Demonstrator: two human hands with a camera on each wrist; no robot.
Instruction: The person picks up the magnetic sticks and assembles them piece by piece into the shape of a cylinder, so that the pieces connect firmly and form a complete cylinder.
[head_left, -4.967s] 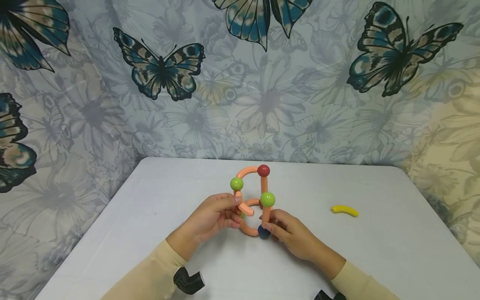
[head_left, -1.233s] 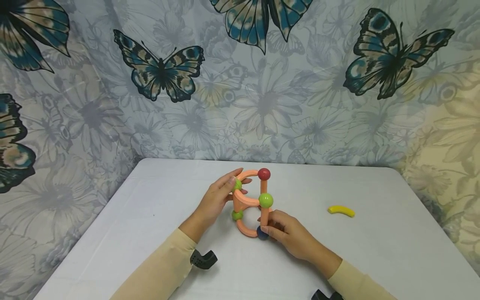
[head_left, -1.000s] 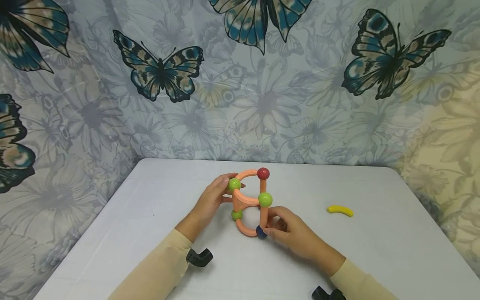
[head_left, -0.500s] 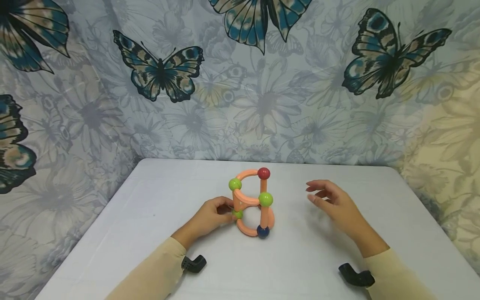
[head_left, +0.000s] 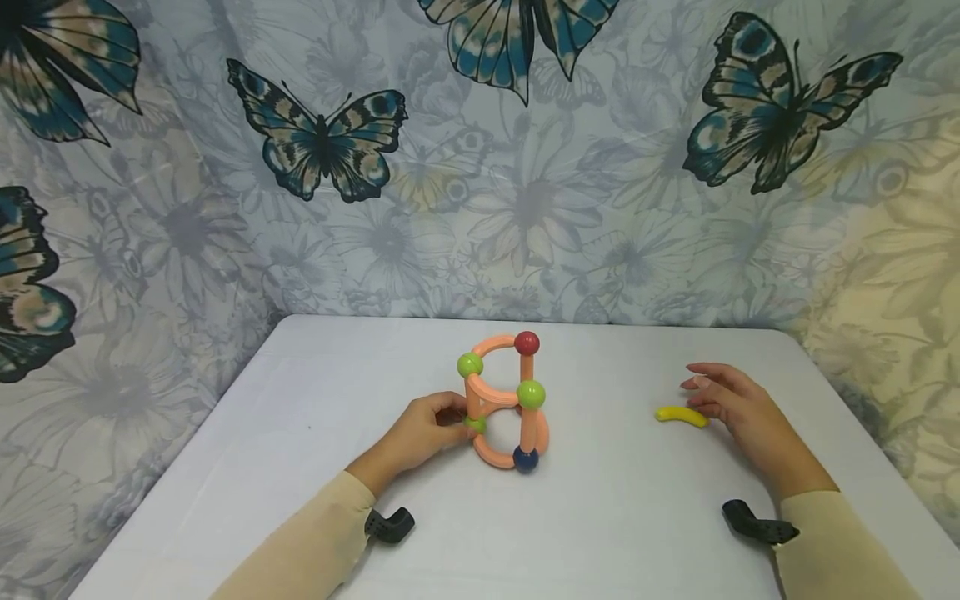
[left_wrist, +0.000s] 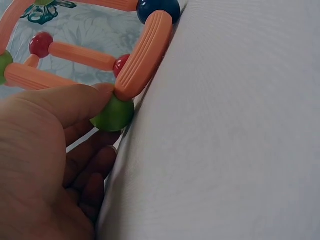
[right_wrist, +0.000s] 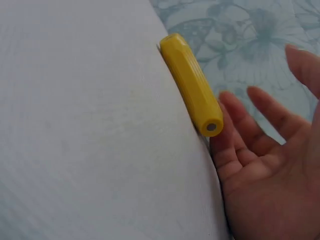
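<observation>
A frame of orange magnetic rods (head_left: 528, 432) and coloured balls stands upright on the table. A red ball (head_left: 527, 342) tops it, and a dark blue ball (head_left: 526, 459) sits at the near bottom. My left hand (head_left: 417, 432) pinches the low green ball (left_wrist: 114, 117) on the frame's left side, thumb against it and the rod end. Over to the right, my right hand (head_left: 750, 421) is beside a curved yellow magnetic rod (head_left: 681, 416), its fingers loosely spread and not closed round it. A round metal magnet shows in the rod's end (right_wrist: 211, 127).
The white table (head_left: 600, 533) runs back to a wall cloth (head_left: 540, 208) printed with flowers and butterflies. Black wrist-worn devices (head_left: 390, 525) sit at both sleeve cuffs.
My right hand has let go of the frame's blue-ball corner and moved right to the yellow rod. My left hand has slid down from the upper green ball to the lower one.
</observation>
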